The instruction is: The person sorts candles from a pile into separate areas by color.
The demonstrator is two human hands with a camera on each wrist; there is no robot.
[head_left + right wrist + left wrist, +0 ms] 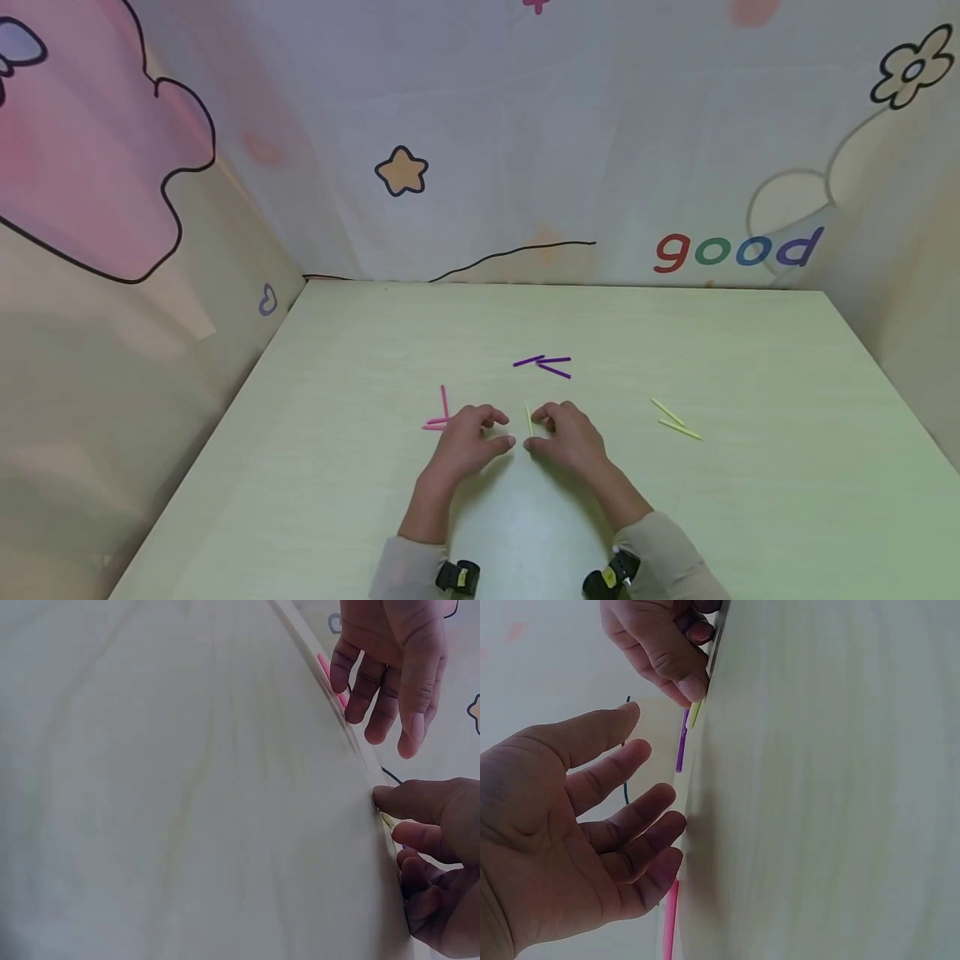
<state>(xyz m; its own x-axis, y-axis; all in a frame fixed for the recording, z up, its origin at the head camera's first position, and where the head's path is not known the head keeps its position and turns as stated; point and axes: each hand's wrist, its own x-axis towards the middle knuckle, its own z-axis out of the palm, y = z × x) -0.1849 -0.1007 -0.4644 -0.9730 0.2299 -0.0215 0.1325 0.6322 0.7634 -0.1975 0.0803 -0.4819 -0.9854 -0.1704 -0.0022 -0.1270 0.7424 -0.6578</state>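
My right hand (567,435) is low over the table, thumb and forefinger at a thin yellow-green stick (528,419); in the left wrist view they pinch this stick (695,714). To its left, my left hand (470,442) holds nothing, its fingers loosely bent and spread apart. Beside and partly behind that hand lie several pink sticks (445,400), some of their length covered by it. The left wrist view shows one pink stick (670,922) beneath the little finger.
Purple sticks (555,360) lie close together farther back on the pale table (360,350). Off to the right, two yellow-green sticks (680,429) form a narrow V. A printed cloth (480,183) hangs behind the table's back edge and along both sides.
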